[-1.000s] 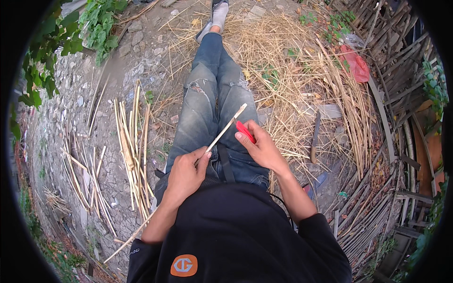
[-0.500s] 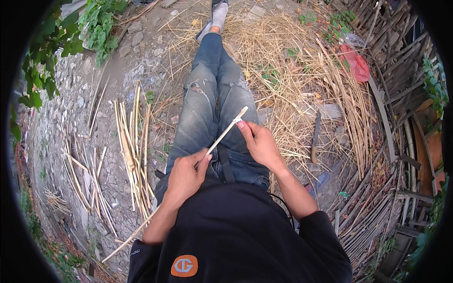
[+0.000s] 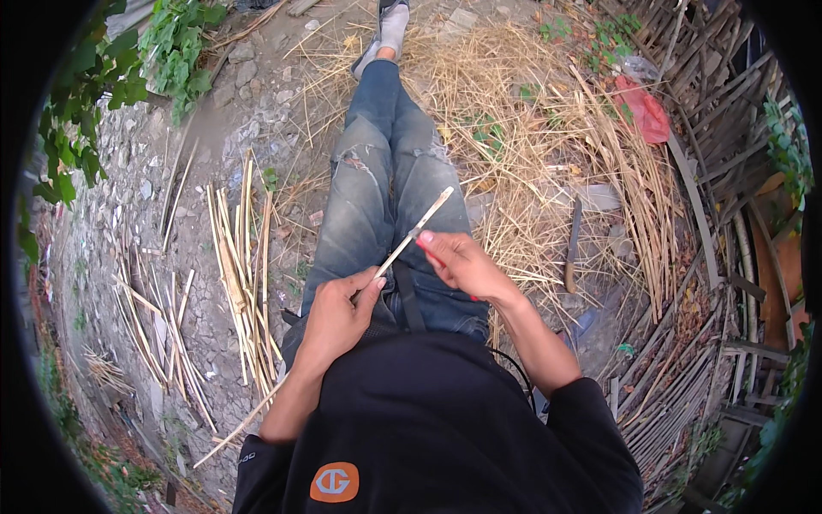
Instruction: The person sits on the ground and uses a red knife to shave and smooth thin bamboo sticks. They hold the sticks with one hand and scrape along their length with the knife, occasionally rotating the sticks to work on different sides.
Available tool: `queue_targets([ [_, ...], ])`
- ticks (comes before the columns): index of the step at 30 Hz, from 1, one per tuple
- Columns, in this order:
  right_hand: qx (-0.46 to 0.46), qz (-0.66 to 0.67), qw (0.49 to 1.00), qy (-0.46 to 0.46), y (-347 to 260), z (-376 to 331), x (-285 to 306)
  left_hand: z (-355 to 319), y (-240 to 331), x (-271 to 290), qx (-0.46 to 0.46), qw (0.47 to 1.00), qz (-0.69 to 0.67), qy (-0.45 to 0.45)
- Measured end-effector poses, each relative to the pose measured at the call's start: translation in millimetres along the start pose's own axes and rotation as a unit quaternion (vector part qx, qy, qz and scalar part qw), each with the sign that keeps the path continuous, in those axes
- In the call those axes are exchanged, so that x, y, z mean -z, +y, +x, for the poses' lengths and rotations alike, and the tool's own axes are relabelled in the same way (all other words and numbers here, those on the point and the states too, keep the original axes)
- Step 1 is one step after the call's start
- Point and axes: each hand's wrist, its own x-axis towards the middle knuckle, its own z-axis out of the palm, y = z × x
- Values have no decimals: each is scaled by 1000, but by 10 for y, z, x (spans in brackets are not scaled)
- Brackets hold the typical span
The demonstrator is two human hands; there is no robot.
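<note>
I sit on the ground with my legs in blue jeans (image 3: 377,197) stretched out ahead. My left hand (image 3: 338,313) grips a long pale bamboo strip (image 3: 419,227) that rises up and to the right over my thighs, its tail running back under my left arm. My right hand (image 3: 458,261) is closed on a small red-handled knife (image 3: 432,255), whose blade rests against the strip at about its middle. Only a bit of the red handle shows between the fingers.
A bundle of split bamboo strips (image 3: 244,274) lies on the stony ground to my left. Dry straw (image 3: 531,163) covers the ground to the right, with a large wooden-handled knife (image 3: 571,248), a red bag (image 3: 644,111) and a woven bamboo fence (image 3: 728,283). Green leaves (image 3: 171,51) grow at upper left.
My right hand has slid a little down the strip toward my left hand, and less of the red handle shows. My left hand keeps its hold.
</note>
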Motion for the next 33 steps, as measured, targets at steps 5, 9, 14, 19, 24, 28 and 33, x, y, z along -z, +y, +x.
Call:
queue_targets([
  [5,34,134,989,45,27,6,68,16,7,-19,-27,999,-7,35],
  [9,173,-48,966,187,-127,-32,88,-35,-80,-99,-65,995,20,79],
  [14,208,-199,927,240,-101,87,-41,-39,-50,-137,-99,989,79,77],
  [19,360,-261,862,243,-55,126,-93,-66,-45,-143,-90,986,109,92],
  [24,478,-325,795,185,-38,127,-3,-81,-9,-142,-86,987,112,79],
  [28,532,-324,781,42,-177,-182,-287,93,-151,-42,-9,982,148,117],
  [33,367,-238,870,227,-295,-62,-237,58,-133,-83,-69,980,136,126],
])
